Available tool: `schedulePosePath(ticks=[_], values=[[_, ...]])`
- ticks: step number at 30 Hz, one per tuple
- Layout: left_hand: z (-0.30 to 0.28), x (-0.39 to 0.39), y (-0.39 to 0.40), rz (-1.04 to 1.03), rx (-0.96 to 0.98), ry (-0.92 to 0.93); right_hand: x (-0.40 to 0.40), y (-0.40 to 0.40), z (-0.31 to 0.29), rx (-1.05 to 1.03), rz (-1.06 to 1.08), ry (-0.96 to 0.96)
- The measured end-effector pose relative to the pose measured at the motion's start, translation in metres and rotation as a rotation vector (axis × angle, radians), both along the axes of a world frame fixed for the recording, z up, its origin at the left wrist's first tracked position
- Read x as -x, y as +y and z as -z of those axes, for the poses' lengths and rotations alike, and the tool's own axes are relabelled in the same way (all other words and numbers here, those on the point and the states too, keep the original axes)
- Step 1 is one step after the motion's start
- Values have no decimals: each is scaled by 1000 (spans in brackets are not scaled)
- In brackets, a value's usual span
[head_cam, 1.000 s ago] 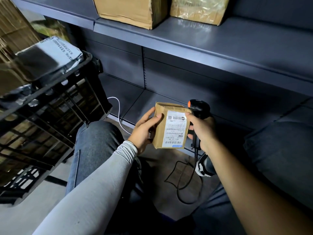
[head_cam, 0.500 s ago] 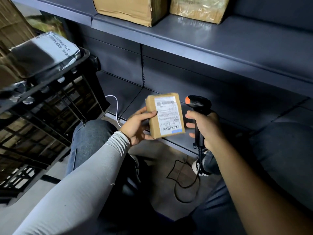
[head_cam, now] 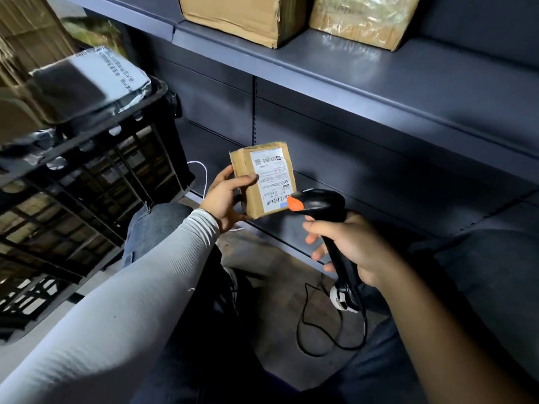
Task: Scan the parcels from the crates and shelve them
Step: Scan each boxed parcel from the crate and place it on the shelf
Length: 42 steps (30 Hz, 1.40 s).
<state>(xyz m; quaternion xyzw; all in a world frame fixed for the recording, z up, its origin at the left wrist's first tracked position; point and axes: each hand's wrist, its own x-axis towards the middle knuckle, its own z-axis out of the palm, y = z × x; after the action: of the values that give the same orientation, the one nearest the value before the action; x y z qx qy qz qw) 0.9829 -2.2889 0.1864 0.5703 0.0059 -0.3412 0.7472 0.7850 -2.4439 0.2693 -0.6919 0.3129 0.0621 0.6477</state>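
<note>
The left hand point(head_cam: 224, 199) grips a small brown cardboard parcel point(head_cam: 261, 179) with its white printed label facing up, held in front of the lower dark grey metal shelf point(head_cam: 379, 176). The right hand point(head_cam: 353, 246) is wrapped round the handle of a black handheld scanner with an orange tip point(head_cam: 318, 201), its nose just beside the label. Two cardboard boxes point(head_cam: 242, 16) already sit on the upper shelf. The black plastic crate point(head_cam: 96, 176) seems to hold more parcels, so much scanning and shelving remains.
</note>
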Motion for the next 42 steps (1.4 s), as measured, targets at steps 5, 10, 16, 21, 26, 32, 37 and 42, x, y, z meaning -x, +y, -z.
schedulePosePath(ticks=[5,10,16,21,26,32,37,42], values=[[6,-1,4,-30,-40,-5,4,6,-4,4,-8,-34],[10,-2,6,-38,-43,22,6,6,-5,-3,-2,-40],[10,-1,6,-50,-47,33,6,3,-3,-16,-9,-28],[8,1,6,-52,-51,25,6,4,0,-40,-20,-9],[4,6,6,-58,-59,12,6,3,0,-41,-20,-5],[-10,17,11,-1,-97,26,2,4,8,129,125,-141],[-35,30,22,-18,-133,-7,-7,10,3,222,193,-291],[-71,43,32,-56,-114,-39,-17,29,-12,183,163,-374]])
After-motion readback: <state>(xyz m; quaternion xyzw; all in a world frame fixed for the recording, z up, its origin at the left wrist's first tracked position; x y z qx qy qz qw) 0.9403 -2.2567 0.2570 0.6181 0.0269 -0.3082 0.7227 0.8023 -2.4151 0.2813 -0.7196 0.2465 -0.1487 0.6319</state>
